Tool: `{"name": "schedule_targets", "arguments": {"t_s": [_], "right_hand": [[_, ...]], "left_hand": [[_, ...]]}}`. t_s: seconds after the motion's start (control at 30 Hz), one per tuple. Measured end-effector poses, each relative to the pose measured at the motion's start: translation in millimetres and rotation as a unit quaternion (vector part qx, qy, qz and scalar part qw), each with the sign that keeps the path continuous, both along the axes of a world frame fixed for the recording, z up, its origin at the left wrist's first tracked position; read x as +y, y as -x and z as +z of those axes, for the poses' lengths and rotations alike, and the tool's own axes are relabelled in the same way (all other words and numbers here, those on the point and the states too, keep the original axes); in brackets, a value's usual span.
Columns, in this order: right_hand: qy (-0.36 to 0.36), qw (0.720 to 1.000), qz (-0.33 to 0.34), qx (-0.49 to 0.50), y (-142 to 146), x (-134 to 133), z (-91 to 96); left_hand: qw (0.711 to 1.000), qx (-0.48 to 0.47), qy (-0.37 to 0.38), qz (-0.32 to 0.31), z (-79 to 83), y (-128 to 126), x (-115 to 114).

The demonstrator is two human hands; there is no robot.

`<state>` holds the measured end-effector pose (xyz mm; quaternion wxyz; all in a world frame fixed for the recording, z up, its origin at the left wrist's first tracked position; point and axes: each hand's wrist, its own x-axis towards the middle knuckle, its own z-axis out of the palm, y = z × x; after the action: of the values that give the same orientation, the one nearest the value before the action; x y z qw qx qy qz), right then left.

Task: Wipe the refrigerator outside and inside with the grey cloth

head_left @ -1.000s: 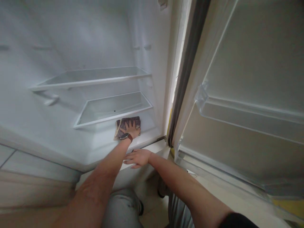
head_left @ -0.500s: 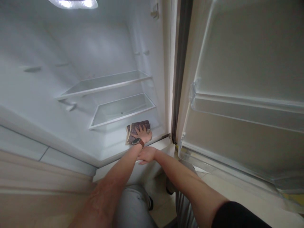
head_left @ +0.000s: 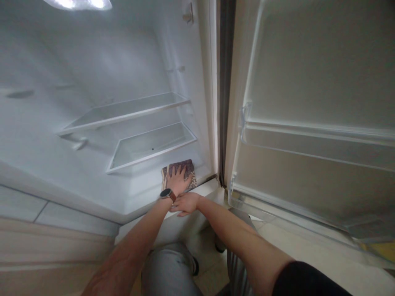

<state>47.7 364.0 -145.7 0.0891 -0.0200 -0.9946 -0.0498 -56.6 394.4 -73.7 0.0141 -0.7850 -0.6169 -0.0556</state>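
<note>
My left hand (head_left: 178, 181), with a round dark watch (head_left: 166, 193) on a brown strap at its wrist, lies flat with spread fingers on a folded cloth (head_left: 187, 165). The cloth is dark purplish-brown with beige patterned edges, and part of it is hidden under the palm. It rests on the white floor of an open fridge (head_left: 140, 187), near the front edge. Just below the left wrist, my right hand (head_left: 187, 204) is at the front edge, its fingers stretched out and holding nothing I can see.
Two white-rimmed glass shelves (head_left: 151, 153) are set above the fridge floor, a dark speck on the lower one. To the right stands the open fridge door (head_left: 308, 74) with clear door bins (head_left: 308, 150). A lit lamp (head_left: 78, 4) shines at the top left.
My left hand has slid slightly left and back towards me on the cloth, baring more of its beige right edge. My right hand stays by the front edge. The view has shifted a little.
</note>
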Motion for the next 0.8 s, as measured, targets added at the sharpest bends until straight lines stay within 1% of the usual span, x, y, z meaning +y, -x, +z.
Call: {"name": "schedule_targets", "arguments": {"t_s": [0.07,0.17,0.33,0.47,0.67,0.8], "right_hand": [[0.001,1.000,-0.005,-0.005,-0.4,-0.6,0.7],[0.000,1.000,-0.018,-0.011,-1.1,-1.5,1.0],[-0.013,1.000,-0.015,-0.006,0.0,0.0,-4.8],[-0.015,1.000,-0.007,-0.001,0.4,1.3,-7.2],[-0.013,1.000,-0.004,-0.008,-1.6,0.2,-2.5],[-0.016,1.000,-0.008,-0.018,-2.3,-0.8,-0.6]], "left_hand": [[1.000,-0.002,-0.005,0.006,-1.7,-4.4,-2.3],[1.000,-0.014,0.000,0.013,0.2,-7.2,-1.3],[0.999,-0.032,0.010,0.026,2.1,-6.4,5.1],[0.998,-0.042,0.035,0.036,1.8,-6.6,13.7],[0.996,-0.039,0.050,0.062,1.9,-8.0,29.0],[0.995,-0.046,0.058,0.063,1.0,-7.2,39.5]]}}
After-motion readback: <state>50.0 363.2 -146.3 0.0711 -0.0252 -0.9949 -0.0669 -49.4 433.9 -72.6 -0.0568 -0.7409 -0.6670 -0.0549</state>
